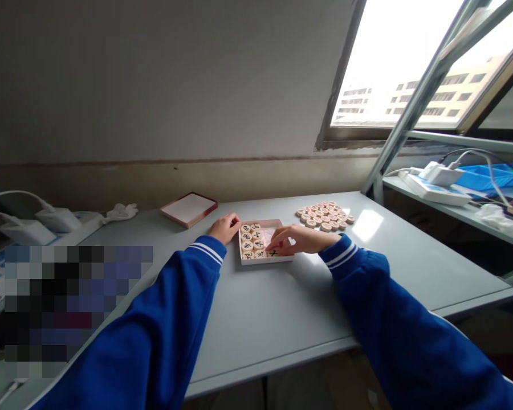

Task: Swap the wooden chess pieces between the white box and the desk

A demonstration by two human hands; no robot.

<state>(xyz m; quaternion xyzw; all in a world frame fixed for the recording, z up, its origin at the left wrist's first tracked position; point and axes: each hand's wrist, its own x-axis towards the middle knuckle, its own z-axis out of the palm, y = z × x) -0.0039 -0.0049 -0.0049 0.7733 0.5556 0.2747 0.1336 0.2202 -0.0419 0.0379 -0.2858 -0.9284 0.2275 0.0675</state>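
A shallow cardboard box (265, 262) lies on the grey desk, with rows of round Chinese chess pieces (247, 246) with black characters filling its left side. Part of its pale bottom shows at the upper right. My left hand (224, 228) grips the box's left rim with curled fingers. Over the box's right side is my right hand (294, 238), its fingers pinched down at a black-marked piece (273, 253) in the bottom row. The hand partly covers that piece and the right rim. Behind my right hand, several pieces with reddish characters (325, 216) lie grouped on the desk.
The box lid (190, 208) lies inner side up near the wall, at the back left. Chargers (57, 220) on a power strip stand at the left, beside a crumpled tissue (122, 212). A metal bed frame (410, 122) and another power strip (438, 188) are at the right.
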